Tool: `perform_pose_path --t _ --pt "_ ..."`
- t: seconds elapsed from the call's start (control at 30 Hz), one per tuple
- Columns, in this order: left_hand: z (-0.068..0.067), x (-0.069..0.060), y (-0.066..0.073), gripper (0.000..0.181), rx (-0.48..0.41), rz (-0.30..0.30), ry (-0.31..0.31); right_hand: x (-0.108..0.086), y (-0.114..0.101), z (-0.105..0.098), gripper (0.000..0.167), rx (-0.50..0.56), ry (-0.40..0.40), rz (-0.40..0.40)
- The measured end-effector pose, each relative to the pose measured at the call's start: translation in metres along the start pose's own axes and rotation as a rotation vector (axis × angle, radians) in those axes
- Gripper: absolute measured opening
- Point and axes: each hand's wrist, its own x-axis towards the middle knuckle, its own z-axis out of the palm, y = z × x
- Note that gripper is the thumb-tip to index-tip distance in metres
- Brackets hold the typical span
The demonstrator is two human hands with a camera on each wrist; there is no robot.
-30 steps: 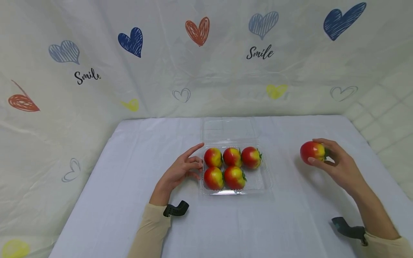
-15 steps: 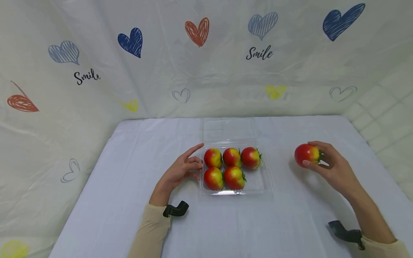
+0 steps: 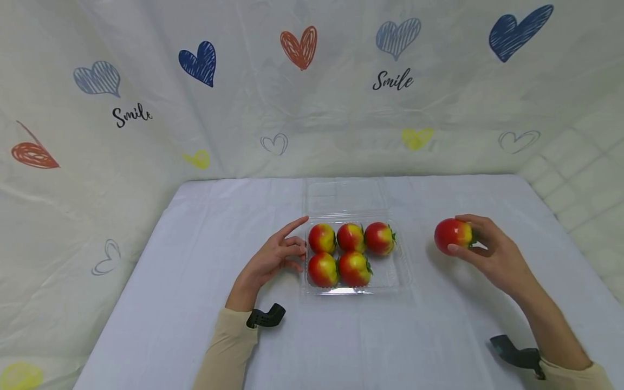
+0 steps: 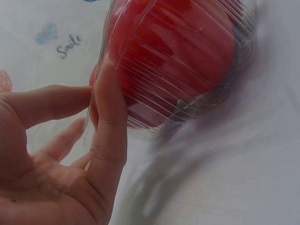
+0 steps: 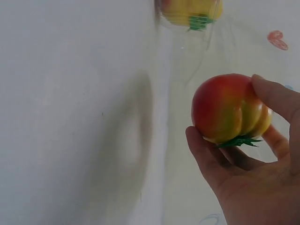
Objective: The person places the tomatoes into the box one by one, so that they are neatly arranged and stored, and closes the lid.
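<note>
My right hand [image 3: 492, 252] holds a red and yellow tomato [image 3: 450, 236] above the table, to the right of the clear plastic box [image 3: 397, 273]. Thumb and fingers grip it near its green leafy end, as the right wrist view shows with the tomato [image 5: 229, 110]. The box's lid [image 3: 346, 195] is folded back. Inside sit several similar tomatoes [image 3: 323, 270], three along the back and two in front, with a gap at front right. At the box's left edge, my left hand [image 3: 272, 260] pinches the rim, its index finger extended along the side.
A white cloth [image 3: 439, 336] covers the table. Behind it hangs a pale curtain [image 3: 331, 108] printed with hearts and writing. Dark wrist mounts [image 3: 514, 355] stick out from both forearms.
My right hand has carried the tomato leftward, nearer the box, and slightly toward me. The left hand and the box have stayed in place.
</note>
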Motion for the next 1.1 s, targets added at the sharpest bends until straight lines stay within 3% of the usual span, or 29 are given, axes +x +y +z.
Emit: perform_pose_path --t 0.5,1.1 --pt "0.001 0.000 0.001 0.069 -0.012 0.008 0.003 -0.001 -0.017 0.010 0.072 0.078 -0.037 -0.005" --pt "0.000 0.001 0.000 0.069 -0.006 0.006 0.002 -0.004 -0.032 0.022 0.071 0.064 -0.024 -0.019"
